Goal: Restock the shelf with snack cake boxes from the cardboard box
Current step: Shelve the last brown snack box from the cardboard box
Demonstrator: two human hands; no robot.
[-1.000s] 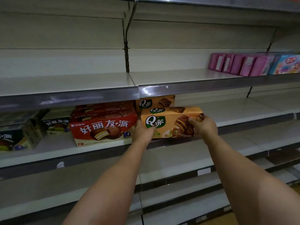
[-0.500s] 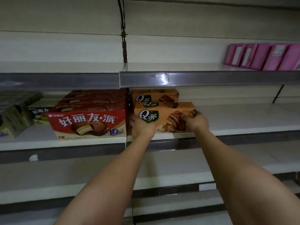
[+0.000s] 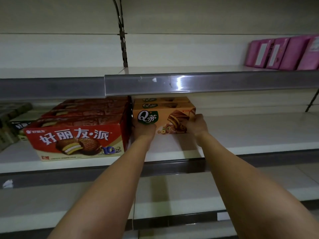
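Note:
An orange snack cake box [image 3: 165, 118] with a green Q logo stands on the white middle shelf [image 3: 250, 131], directly in front of other orange boxes [image 3: 164, 102] of the same kind. My left hand [image 3: 144, 131] grips its lower left corner. My right hand [image 3: 196, 125] grips its right end. The box sits just right of the red pie boxes [image 3: 76, 135]. The cardboard box is out of view.
Pink packages [image 3: 283, 54] stand on the upper shelf at the far right. Dark green boxes [image 3: 12, 121] lie at the far left of the middle shelf. The upper shelf's grey price rail [image 3: 207, 84] hangs low over the orange boxes. Lower shelves [image 3: 172, 195] run below my arms.
Both hands have pushed the orange box deeper onto the shelf, up against the orange boxes behind it. The view has moved closer and a little lower.

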